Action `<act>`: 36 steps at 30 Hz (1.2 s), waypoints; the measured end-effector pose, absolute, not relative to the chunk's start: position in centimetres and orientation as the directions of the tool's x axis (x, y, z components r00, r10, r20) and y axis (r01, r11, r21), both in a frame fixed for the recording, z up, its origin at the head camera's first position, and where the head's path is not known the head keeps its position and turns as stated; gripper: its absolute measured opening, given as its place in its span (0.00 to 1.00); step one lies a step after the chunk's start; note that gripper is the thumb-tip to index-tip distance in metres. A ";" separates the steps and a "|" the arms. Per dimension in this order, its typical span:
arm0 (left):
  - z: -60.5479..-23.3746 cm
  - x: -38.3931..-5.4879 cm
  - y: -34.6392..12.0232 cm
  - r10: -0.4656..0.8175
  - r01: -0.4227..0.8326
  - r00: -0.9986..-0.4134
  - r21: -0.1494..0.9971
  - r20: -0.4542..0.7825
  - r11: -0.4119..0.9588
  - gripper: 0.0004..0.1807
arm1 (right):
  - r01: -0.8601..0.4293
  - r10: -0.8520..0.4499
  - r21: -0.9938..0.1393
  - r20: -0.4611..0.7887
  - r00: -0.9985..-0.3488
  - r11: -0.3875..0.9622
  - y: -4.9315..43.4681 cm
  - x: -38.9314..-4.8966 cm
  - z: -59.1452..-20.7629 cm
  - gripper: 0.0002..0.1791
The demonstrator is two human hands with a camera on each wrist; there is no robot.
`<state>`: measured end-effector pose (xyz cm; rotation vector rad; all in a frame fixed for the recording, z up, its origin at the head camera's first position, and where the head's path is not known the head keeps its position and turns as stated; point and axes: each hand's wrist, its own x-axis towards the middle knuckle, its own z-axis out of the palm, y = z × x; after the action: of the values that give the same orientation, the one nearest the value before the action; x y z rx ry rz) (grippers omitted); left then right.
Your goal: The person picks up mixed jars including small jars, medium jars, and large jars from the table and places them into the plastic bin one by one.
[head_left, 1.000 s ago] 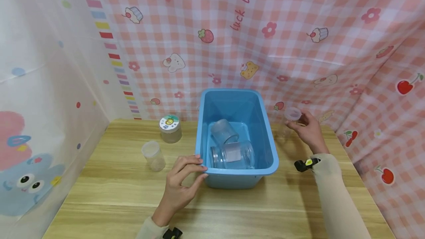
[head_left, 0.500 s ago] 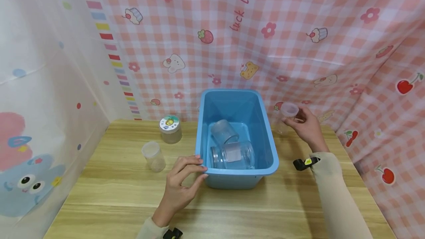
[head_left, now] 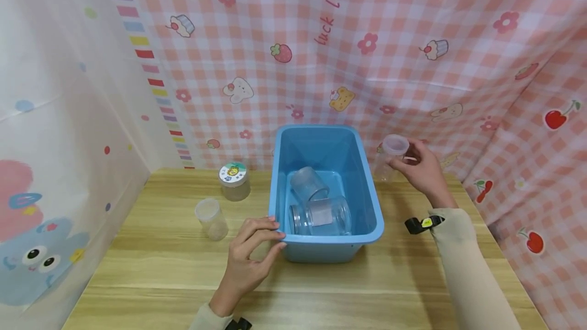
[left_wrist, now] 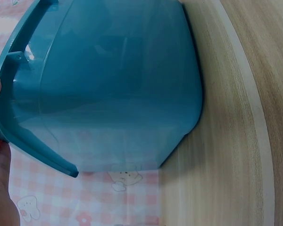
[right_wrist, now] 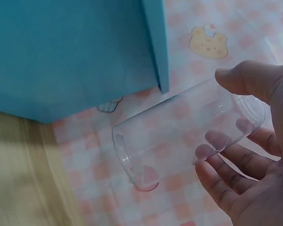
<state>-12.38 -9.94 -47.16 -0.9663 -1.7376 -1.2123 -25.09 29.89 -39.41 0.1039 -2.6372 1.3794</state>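
At the near left corner of the blue plastic bin (head_left: pixel 327 130), my left hand (head_left: pixel 247 264) pinches the rim between fingertips and thumb. The left wrist view shows the bin's outer wall (left_wrist: pixel 118 84) and part of that hand at the left edge. Right of the bin, my right hand (head_left: pixel 424 172) holds a clear plastic jar (head_left: pixel 390 159) near its open mouth. In the right wrist view the jar (right_wrist: pixel 174 132) is tilted, with the thumb on one side and fingers on the other; nothing shows inside it. It is held above the table, outside the bin.
Two clear jars lie in the bin: a frosted-looking one (head_left: pixel 309 183) and a larger one with a white label (head_left: pixel 323 216). Left of the bin stand a lidded jar (head_left: pixel 235 185) and a clear cup-like container (head_left: pixel 212 220). A checked cloth (head_left: pixel 321 65) hangs behind the wooden table (head_left: pixel 151 264).
My right hand has raised the clear jar a little and brought it slightly left, towards the bin. My left hand stays on the rim. The head view has shifted slightly.
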 end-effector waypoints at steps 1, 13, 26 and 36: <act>-47.1 -12.4 -9.9 0.144 0.902 -0.394 0.351 0.908 0.251 0.08 | -0.140 0.013 -0.808 0.180 -0.984 0.572 29.8 -25.0 -39.2 0.41; -46.4 -12.1 -10.1 0.136 0.909 -0.375 0.335 0.917 0.248 0.06 | -0.176 -0.014 -0.792 0.207 -0.978 0.585 27.9 -24.8 -36.5 0.39; -47.0 -12.4 -9.8 0.138 0.904 -0.390 0.350 0.910 0.246 0.07 | -0.243 -0.090 -0.752 0.239 -0.967 0.613 26.4 -23.8 -33.4 0.40; -46.9 -12.3 -9.8 0.135 0.904 -0.390 0.350 0.911 0.247 0.07 | -0.291 -0.161 -0.680 0.249 -0.955 0.673 24.5 -23.8 -31.4 0.37</act>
<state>-12.28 -9.79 -46.88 -0.9654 -1.7228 -1.2165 -23.82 24.49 -31.35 0.3702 -2.7164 1.1488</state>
